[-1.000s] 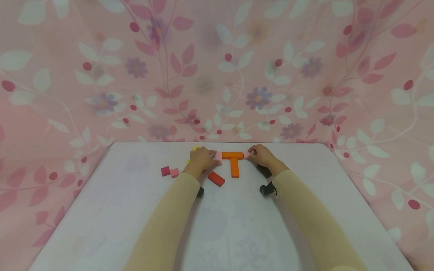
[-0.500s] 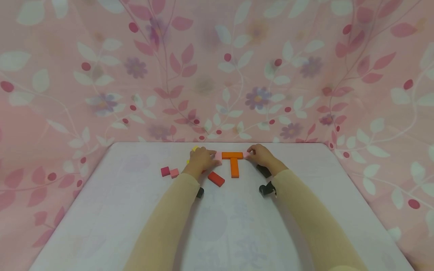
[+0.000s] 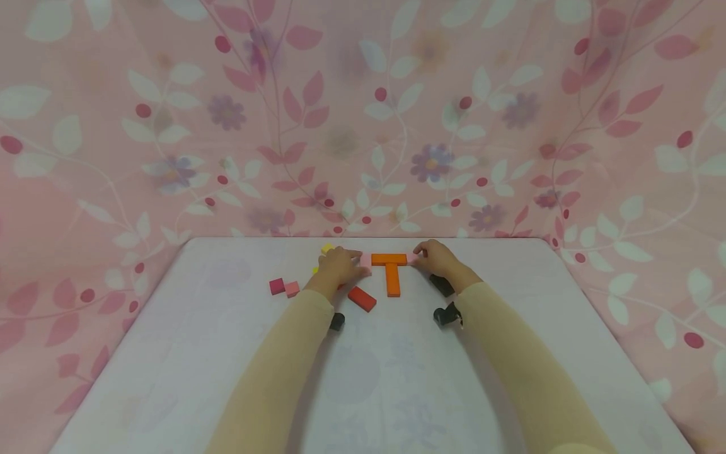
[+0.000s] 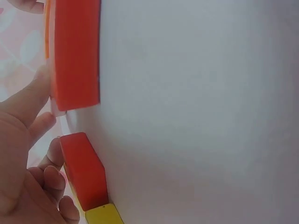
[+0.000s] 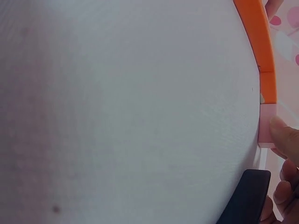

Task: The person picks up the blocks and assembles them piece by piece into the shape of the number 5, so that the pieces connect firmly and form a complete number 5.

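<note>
Thumb and forefinger of the right hand [image 3: 441, 260] pinch a small pink block [image 5: 267, 126], the other fingers curled in beneath. The left hand [image 3: 337, 267] holds a longer pink block [image 3: 366, 260] between thumb and forefinger. Between the hands, an orange crossbar [image 3: 389, 259] runs from one pink block to the other, and an orange stem [image 3: 393, 281] meets it in a T, pointing toward the person.

Just nearer the person than the left hand lies a red block [image 3: 362, 299]; from the left wrist it hides most of the longer pink block. That view also shows a second red block [image 4: 86, 172] against the curled fingers, with a yellow block [image 4: 103, 214] touching it; from the head, the left hand covers nearly all of that second red block. Beyond the left hand peeks a bit of yellow [image 3: 328, 249].

Below the right hand, a black block [image 3: 442, 286] shows partly from the head, while the right wrist view brings its smooth face close. Farther out, left of the left hand, a magenta cube [image 3: 276, 287] and a pink cube [image 3: 292, 289] sit side by side on the white table [image 3: 368, 403].
</note>
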The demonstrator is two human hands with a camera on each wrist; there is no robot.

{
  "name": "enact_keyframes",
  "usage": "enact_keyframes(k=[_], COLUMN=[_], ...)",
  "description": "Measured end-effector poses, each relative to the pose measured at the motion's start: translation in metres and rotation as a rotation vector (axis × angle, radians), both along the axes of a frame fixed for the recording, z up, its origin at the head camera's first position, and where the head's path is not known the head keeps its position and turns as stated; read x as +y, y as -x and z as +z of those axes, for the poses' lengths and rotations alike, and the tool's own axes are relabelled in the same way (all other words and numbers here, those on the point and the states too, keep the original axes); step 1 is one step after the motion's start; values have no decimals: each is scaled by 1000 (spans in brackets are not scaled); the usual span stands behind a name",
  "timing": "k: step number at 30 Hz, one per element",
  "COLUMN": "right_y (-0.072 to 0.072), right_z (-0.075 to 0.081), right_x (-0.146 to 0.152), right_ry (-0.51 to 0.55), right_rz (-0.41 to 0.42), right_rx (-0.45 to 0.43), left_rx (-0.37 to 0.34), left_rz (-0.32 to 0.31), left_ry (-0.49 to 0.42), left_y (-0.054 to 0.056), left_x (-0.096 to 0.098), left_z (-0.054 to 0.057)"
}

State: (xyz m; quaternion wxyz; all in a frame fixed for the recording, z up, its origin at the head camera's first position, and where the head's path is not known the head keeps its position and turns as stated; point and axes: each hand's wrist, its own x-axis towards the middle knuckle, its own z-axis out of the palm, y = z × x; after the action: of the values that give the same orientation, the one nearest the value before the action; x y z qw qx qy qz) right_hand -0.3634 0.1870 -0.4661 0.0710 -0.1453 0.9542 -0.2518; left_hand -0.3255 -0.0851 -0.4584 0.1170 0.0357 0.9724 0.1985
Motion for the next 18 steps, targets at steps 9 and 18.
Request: enact_keyframes(k=[9,18], right_y=[-4,0], right_z=[7,3], right_x=[1,2], right_ry=[24,19], right_rz=[21,-33], right_rx=[18,-2], left_rx=[-6,-7], left_rz=[14,-10], left_ry=[-14,-29], left_y=[-2,-3], left_x=[2,-1], left_z=[1,0])
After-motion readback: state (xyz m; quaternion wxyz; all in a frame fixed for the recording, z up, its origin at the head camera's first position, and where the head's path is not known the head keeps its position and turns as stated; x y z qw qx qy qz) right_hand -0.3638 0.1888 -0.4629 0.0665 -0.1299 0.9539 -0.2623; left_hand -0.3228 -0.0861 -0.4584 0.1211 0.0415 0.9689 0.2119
